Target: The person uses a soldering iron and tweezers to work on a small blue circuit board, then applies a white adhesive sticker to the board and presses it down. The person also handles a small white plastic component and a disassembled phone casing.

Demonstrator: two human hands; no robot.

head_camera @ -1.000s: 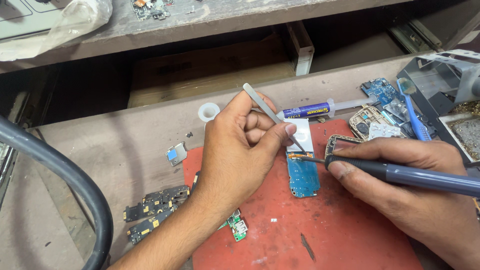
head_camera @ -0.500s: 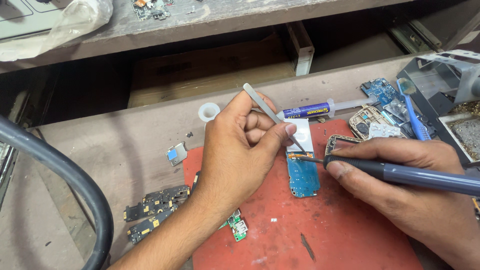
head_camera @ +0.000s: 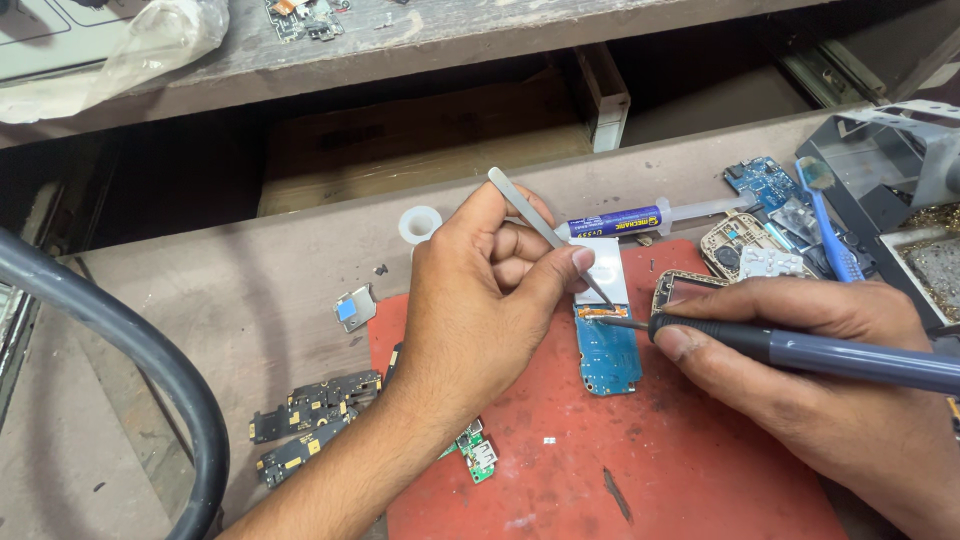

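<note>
So I'm looking down at a red mat (head_camera: 640, 470) on a worn grey bench (head_camera: 230, 300). My left hand (head_camera: 480, 300) is pinched around a pair of metal tweezers (head_camera: 545, 235), tips down on the top edge of a small blue circuit board (head_camera: 607, 352) that lies flat in the middle of the mat. My right hand (head_camera: 830, 380) is wrapped around a soldering iron (head_camera: 800, 350) with a grey-blue handle, tip touching the board right beside the tweezer tips. Just behind the board there's a syringe (head_camera: 640, 218) with a blue label lying on its side. Off to the left, a few dark board strips (head_camera: 310, 415) sit on the bench, and a thick grey hose (head_camera: 120, 350) curves past them.
</note>
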